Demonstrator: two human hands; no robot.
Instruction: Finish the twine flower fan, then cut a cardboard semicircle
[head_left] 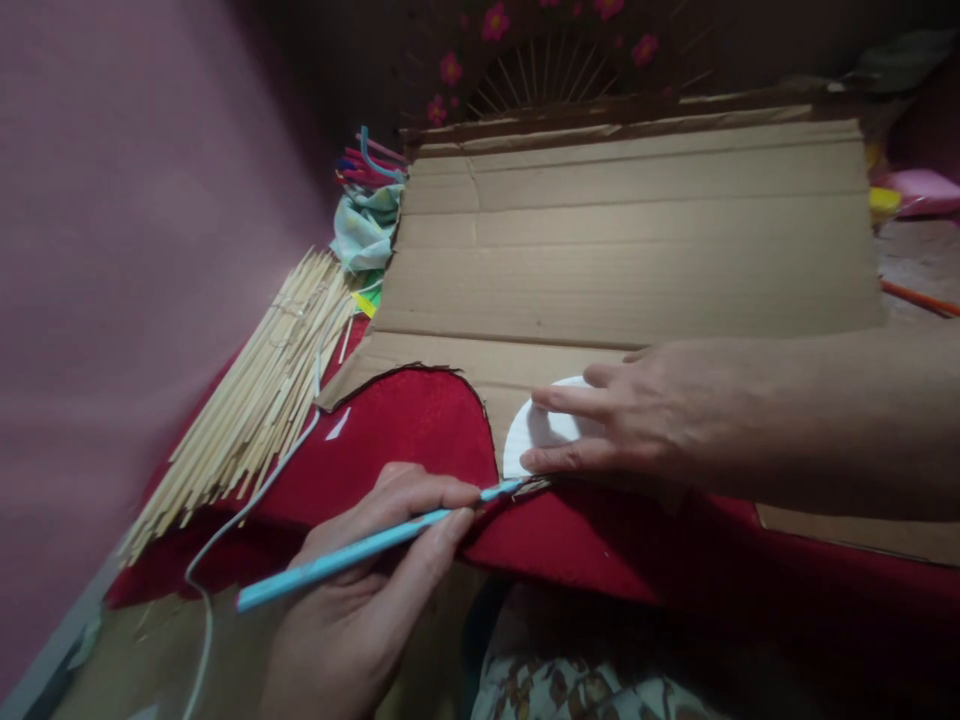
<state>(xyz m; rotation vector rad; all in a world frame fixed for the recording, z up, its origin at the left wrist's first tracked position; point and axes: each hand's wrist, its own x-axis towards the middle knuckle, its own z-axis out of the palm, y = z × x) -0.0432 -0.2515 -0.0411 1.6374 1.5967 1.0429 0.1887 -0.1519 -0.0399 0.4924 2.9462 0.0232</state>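
Observation:
In my left hand [375, 580] a light blue pen [337, 560] is pinched between thumb and fingers. Its tip touches the lower left edge of a white, curved, flat piece [529, 435], close to the cardboard's front edge. My right hand [600, 410], fingers spread, presses that white piece flat onto a large sheet of brown corrugated cardboard [637, 260]. Part of the white piece is hidden under the fingers. Left of it, a rounded section has been cut out of the cardboard, showing the red cloth [412, 430] beneath.
A bundle of thin wooden sticks [247, 400] lies at left, with a white cord [277, 470] beside it. A pale cloth [366, 230] and colourful sticks sit by the cardboard's left edge. Behind stands a dark fan with pink flowers [540, 70]. A pink wall [150, 250] borders the left.

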